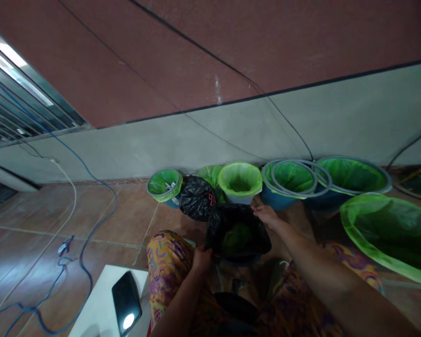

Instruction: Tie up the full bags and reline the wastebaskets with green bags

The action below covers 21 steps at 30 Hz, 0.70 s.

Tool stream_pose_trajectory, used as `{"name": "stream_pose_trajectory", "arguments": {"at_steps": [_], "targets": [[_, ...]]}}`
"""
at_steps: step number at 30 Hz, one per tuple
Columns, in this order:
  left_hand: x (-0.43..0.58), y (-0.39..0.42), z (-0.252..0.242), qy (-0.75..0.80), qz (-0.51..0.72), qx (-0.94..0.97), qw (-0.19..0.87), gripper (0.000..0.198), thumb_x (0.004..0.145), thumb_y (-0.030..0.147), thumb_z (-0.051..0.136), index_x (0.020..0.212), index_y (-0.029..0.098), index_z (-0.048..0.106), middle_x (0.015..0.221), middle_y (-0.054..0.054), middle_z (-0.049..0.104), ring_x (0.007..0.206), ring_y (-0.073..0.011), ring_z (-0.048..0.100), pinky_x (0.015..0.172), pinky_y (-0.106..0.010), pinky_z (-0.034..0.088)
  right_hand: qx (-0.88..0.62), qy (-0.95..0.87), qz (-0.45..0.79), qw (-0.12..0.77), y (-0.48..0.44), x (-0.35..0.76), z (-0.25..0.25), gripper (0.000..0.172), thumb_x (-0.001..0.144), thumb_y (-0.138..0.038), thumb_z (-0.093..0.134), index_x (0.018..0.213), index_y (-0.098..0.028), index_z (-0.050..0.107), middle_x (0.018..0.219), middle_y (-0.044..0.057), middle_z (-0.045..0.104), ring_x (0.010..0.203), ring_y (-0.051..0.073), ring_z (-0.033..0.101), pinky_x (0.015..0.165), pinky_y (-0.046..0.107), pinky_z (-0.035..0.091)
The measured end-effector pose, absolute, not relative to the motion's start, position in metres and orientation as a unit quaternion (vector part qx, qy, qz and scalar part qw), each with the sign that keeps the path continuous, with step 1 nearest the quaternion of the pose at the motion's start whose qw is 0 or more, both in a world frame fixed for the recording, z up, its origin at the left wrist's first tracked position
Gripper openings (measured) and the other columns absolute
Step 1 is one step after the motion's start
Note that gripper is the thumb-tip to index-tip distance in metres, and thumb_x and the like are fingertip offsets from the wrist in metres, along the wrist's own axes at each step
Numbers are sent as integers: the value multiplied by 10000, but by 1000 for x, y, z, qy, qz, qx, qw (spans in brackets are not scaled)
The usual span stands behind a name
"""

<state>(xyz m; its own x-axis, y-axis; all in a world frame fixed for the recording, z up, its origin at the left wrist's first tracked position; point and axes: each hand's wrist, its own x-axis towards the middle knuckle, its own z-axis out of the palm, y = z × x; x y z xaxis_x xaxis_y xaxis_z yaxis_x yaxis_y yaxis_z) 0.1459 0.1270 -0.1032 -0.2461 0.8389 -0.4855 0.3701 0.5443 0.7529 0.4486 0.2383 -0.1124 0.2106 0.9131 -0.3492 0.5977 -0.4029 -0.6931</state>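
Observation:
Between my knees, a black garbage bag [217, 241] hangs with its mouth spread wide. Something dark green [236, 238] shows inside it, too dim to name. My left hand [202, 259] is closed on the bag's near left edge. On the far right edge, my right hand [266, 216] pinches the rim, where a bit of red shows at the fingertips. Beneath the bag, a dark bluish rim, perhaps of a bin, is partly visible. Just beyond lies a bunched black bag [195, 199] with a red drawstring.
Along the wall stand a small lined bin [178, 200], a white bin with a green liner [240, 175], and blue bins with grey rings [324, 175]. A large green-lined container [358, 234] is at right. A phone [126, 299] lies on a white surface; a blue cable [87, 234] crosses the floor.

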Motion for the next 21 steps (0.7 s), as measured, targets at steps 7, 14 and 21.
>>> {"name": "stream_pose_trajectory", "arguments": {"at_steps": [7, 14, 21], "targets": [[152, 129, -86, 752, 245, 405, 458, 215, 794, 130, 574, 597, 166, 653, 517, 14, 591, 529, -124, 558, 514, -208, 426, -639, -542, 435, 330, 239, 439, -50, 205, 748, -357, 616, 703, -187, 721, 652, 46, 685, 627, 176, 593, 590, 279, 442], [150, 143, -33, 733, 213, 521, 383, 271, 848, 232, 530, 618, 187, 666, 547, 2, 615, 557, -126, 569, 557, -215, 400, -560, -472, 474, 488, 228, 442, -20, 392, 676, -520, 728, 825, -158, 730, 741, 34, 707, 660, 147, 600, 649, 265, 474], [174, 160, 18, 600, 424, 503, 455, 232, 843, 363, 592, 732, 165, 639, 614, 9, 589, 568, -101, 523, 590, -214, 423, -536, -489, 503, 469, 228, 432, -26, 371, 708, -514, 707, 808, -158, 735, 748, 38, 711, 669, 147, 598, 663, 271, 485]]}}
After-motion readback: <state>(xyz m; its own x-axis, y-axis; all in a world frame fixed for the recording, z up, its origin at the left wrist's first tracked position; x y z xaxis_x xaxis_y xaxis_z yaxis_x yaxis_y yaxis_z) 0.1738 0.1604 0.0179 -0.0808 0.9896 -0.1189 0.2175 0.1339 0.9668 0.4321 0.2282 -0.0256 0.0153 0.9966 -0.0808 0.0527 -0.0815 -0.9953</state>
